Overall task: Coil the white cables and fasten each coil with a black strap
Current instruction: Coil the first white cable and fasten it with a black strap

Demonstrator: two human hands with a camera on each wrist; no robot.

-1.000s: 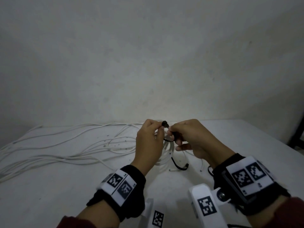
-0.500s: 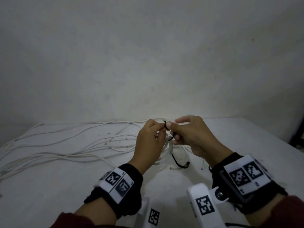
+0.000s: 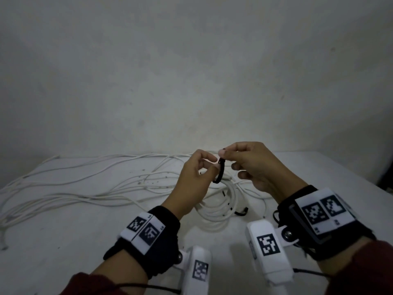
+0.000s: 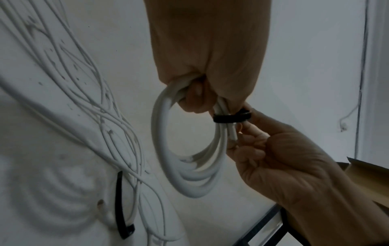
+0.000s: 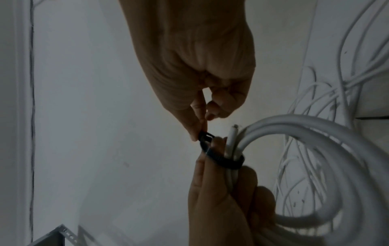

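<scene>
My left hand (image 3: 209, 167) grips a small coil of white cable (image 3: 223, 207) held up above the table; in the left wrist view its fingers (image 4: 194, 99) curl round the coil (image 4: 189, 179). A black strap (image 3: 220, 170) is looped round the bundled turns (image 4: 230, 117) just beside those fingers. My right hand (image 3: 225, 155) pinches the strap's free end (image 5: 205, 135) between thumb and forefinger, while the band (image 5: 225, 160) circles the coil (image 5: 315, 141) and a loose cable tip.
Long loose white cables (image 3: 85, 188) sprawl over the left and back of the white table (image 3: 63, 241). A spare black strap (image 3: 241, 212) lies on the table under the coil, also visible (image 4: 122, 208). The table's right edge (image 3: 361, 182) is close; a cardboard box (image 4: 368, 176) sits beyond it.
Both hands have risen a little. The right hand has drawn the strap's end upward, and the strap now shows as a loop round the coil between the hands.
</scene>
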